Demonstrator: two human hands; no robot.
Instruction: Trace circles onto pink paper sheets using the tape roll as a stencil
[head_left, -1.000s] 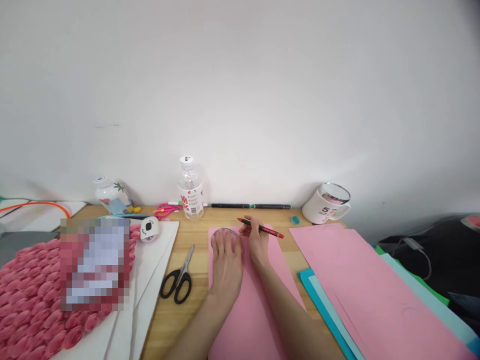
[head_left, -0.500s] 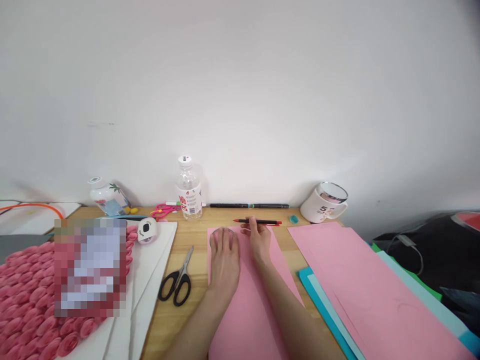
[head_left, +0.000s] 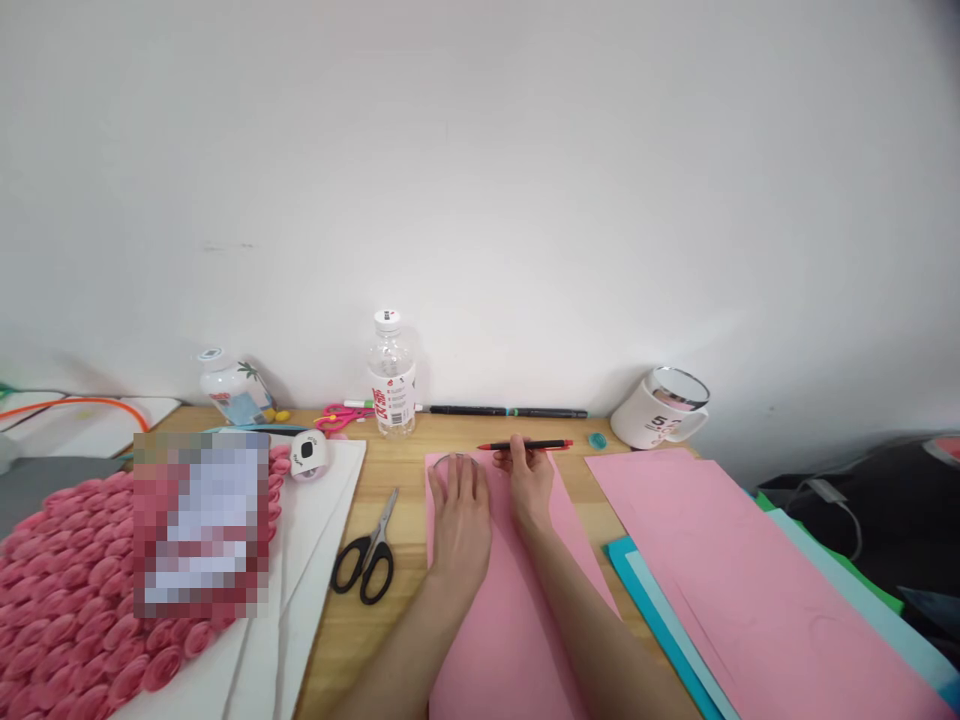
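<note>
A long sheet of pink paper (head_left: 495,620) lies on the wooden table in front of me. My left hand (head_left: 461,515) rests flat near its far end, fingers stretched out and slightly apart. Under those fingertips is a round object with a thin curved rim (head_left: 456,456); most of it is hidden by the hand. To the right, my right hand (head_left: 531,480) grips a black pen with red ends (head_left: 536,446), held nearly level above the paper's far edge, its tip pointing left. Black-handled scissors (head_left: 367,555) lie left of the paper, apart from both hands.
A plastic bottle (head_left: 391,385), black pens (head_left: 510,411) and a white mug (head_left: 660,410) line the wall. More pink sheets (head_left: 720,560) lie at right over blue ones. At left, rows of pink paper flowers (head_left: 67,600) sit beside a white tape dispenser (head_left: 309,455).
The view has swung slightly left, so everything appears shifted right. Both hands keep their places on the paper, and the pen is still in my right hand.
</note>
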